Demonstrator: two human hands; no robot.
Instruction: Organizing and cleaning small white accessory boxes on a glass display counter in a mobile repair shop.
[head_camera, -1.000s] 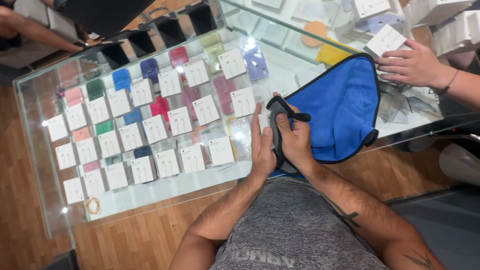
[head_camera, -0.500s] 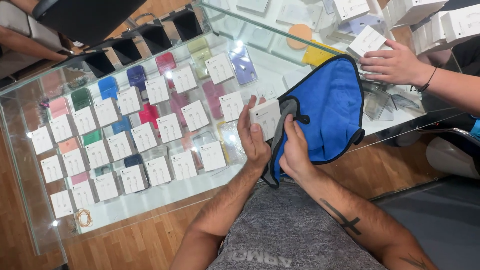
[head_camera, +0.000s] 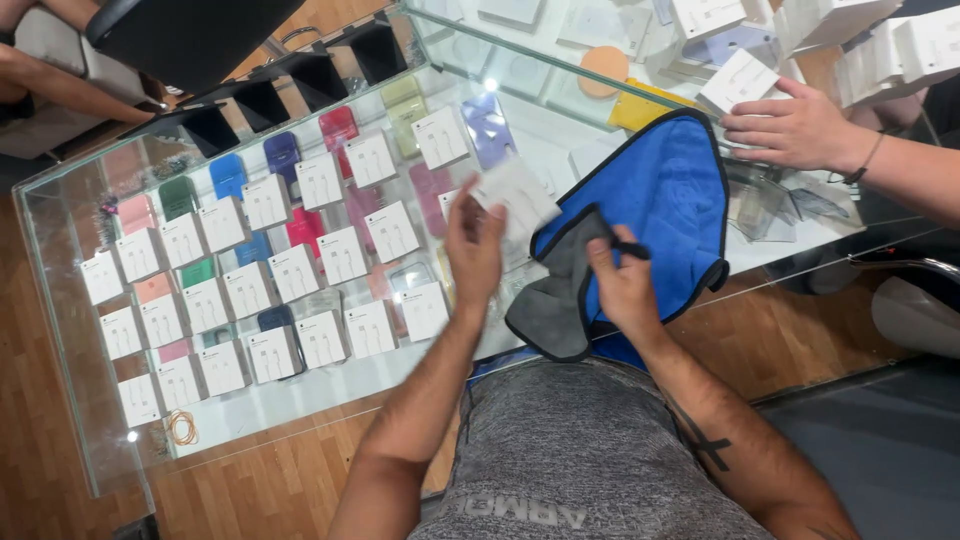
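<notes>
Left grip (head_camera: 475, 240) closed on small white box (head_camera: 515, 200), held above glass bench (head_camera: 300, 395) just left of blue cloth (head_camera: 665, 195). Right grip (head_camera: 625, 285) pinching grey underside of blue cloth, near its lower left edge. Beyond blue cloth, to its right: another person's hand (head_camera: 790, 130) resting on a white carton (head_camera: 738, 82).

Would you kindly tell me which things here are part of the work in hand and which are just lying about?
In hand:
- left hand holding a small white box
- right hand gripping the blue and grey cloth

Lying about:
- white boxes and coloured cases inside the glass display counter
- another person's hand on a white box
- orange coiled cable
</notes>
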